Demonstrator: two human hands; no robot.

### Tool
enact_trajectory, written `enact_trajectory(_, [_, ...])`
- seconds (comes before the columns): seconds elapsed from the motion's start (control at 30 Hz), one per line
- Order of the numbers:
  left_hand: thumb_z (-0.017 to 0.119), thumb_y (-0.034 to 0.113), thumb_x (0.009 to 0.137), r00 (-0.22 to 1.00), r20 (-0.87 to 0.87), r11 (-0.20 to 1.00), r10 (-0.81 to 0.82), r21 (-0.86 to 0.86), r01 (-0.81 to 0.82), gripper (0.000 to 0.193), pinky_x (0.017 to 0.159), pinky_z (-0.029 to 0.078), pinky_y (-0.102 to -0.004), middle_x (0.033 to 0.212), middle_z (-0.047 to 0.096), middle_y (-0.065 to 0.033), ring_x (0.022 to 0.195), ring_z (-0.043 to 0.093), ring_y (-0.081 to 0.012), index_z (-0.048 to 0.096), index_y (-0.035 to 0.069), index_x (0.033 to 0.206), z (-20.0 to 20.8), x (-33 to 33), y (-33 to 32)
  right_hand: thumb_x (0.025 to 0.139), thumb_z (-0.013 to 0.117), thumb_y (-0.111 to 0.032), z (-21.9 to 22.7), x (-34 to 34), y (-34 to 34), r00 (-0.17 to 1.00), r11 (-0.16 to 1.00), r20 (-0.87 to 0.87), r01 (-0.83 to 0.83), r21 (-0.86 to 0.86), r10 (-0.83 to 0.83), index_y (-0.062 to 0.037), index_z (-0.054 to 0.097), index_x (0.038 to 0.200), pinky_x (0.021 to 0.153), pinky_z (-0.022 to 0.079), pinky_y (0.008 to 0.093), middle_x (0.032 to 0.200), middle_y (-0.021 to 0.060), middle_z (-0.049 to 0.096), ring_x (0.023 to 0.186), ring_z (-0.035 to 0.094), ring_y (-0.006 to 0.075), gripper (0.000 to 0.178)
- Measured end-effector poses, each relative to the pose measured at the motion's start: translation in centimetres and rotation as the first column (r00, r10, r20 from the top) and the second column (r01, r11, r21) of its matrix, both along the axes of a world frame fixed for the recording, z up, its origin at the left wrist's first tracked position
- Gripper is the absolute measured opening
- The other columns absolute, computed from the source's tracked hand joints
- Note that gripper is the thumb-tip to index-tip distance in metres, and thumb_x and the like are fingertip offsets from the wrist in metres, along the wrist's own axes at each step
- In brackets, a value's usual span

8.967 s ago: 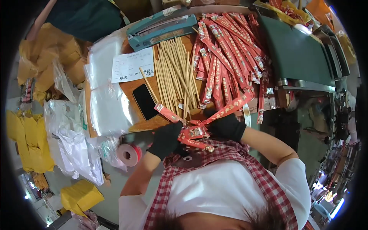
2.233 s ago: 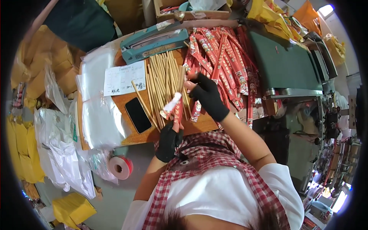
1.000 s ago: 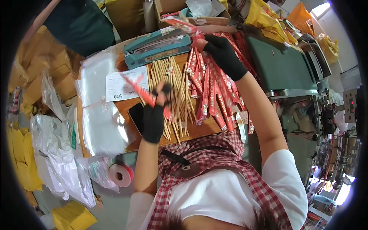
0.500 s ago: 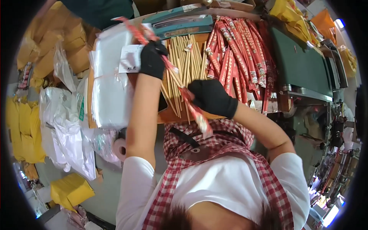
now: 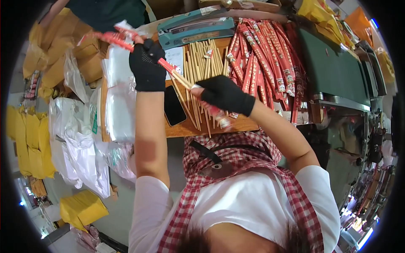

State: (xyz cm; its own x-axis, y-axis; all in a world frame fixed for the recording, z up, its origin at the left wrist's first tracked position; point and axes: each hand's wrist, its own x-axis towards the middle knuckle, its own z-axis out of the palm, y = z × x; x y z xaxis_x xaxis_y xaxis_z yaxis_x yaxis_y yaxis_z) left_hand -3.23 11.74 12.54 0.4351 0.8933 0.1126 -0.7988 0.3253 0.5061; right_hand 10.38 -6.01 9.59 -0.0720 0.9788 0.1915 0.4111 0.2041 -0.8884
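My left hand [image 5: 147, 65], in a black glove with bare fingertips, is closed around red printed wrappers [image 5: 116, 39] at the table's far left. Pale wooden chopsticks [image 5: 182, 79] run from a red sleeve below it toward my right hand [image 5: 228, 95]. That hand, gloved alike, pinches their near end and a red wrapper [image 5: 217, 113], which is blurred. Under and beyond my hands lies a pile of loose chopsticks [image 5: 206, 59]. To its right is a heap of red printed wrappers [image 5: 265, 55].
A black phone [image 5: 174, 107] lies on the wooden table [image 5: 240, 123]. Clear plastic bags [image 5: 122, 105] are stacked at left, a teal bag sealer [image 5: 196, 31] stands behind. A dark green box-like surface [image 5: 333, 67] is at right. Another person's arm [image 5: 52, 10] shows at far left.
My left hand has moved left and slightly nearer with its red wrappers, uncovering the phone. My right hand has shifted slightly, and the chopsticks between the hands show more plainly.
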Motion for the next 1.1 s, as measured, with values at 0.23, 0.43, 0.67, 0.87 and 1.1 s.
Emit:
enact_trajectory(0.23, [0.049,0.019,0.085,0.986,-0.097,0.951,-0.139,0.266,0.160,0.019,0.046,0.036,-0.0244,0.058,0.041,0.0006,0.050,0.040,-0.0117,0.047,0.011,0.068,-6.0,-8.9,11.2,0.084,0.052,-0.021,-2.1,-1.5,-7.8,0.929,0.993,0.368,-0.065,0.099,0.024,-0.0035,0.061,0.082,0.056,0.046,0.0368,0.066,0.0150,0.057,0.062,0.059,0.0316,0.019])
enact_trajectory(0.43, [0.051,0.021,0.081,0.999,0.035,0.998,0.016,0.067,-0.018,0.023,0.053,0.041,-0.0268,0.052,0.042,0.0004,0.052,0.046,-0.0126,0.042,0.015,0.061,-3.2,-8.6,8.6,0.079,0.052,0.000,-7.7,0.8,-6.3,0.611,0.927,-0.697,0.237,-0.291,-0.375,-0.0063,0.050,0.107,0.054,0.037,0.0219,0.070,-0.0010,0.045,0.058,0.043,0.0084,0.029])
enact_trajectory(0.67, [0.047,0.020,0.086,0.969,0.141,0.931,0.204,-0.333,-0.147,0.021,0.047,0.042,-0.0260,0.056,0.045,0.0015,0.050,0.048,-0.0133,0.046,0.014,0.065,-9.4,-5.0,5.5,0.091,0.052,-0.031,-1.6,2.7,-0.2,0.235,0.869,-0.895,0.422,-0.256,-0.378,-0.0046,0.058,0.093,0.042,0.029,0.0206,0.061,-0.0046,0.044,0.047,0.038,0.0048,0.027])
enact_trajectory(0.87, [0.051,0.021,0.083,0.946,0.053,0.856,0.321,-0.444,-0.265,0.025,0.048,0.041,-0.0232,0.052,0.043,0.0010,0.048,0.046,-0.0112,0.042,0.012,0.061,-10.3,-16.2,4.8,0.093,0.048,-0.032,-2.5,13.1,-2.6,0.390,0.706,-0.662,0.639,-0.306,-0.640,-0.0076,0.058,0.080,0.040,0.029,0.0217,0.053,-0.0026,0.044,0.043,0.039,0.0075,0.029])
enact_trajectory(1.1, [0.054,0.027,0.089,0.954,-0.297,0.944,-0.033,-0.322,-0.068,0.025,0.046,0.036,-0.0217,0.058,0.044,0.0018,0.050,0.042,-0.0099,0.046,0.011,0.071,-9.5,-9.2,-4.2,0.079,0.062,-0.040,-8.5,11.5,6.0,0.788,0.752,0.296,0.610,-0.251,-0.540,0.0012,0.056,0.091,0.053,0.044,0.0353,0.069,0.0110,0.059,0.058,0.057,0.0231,0.043])
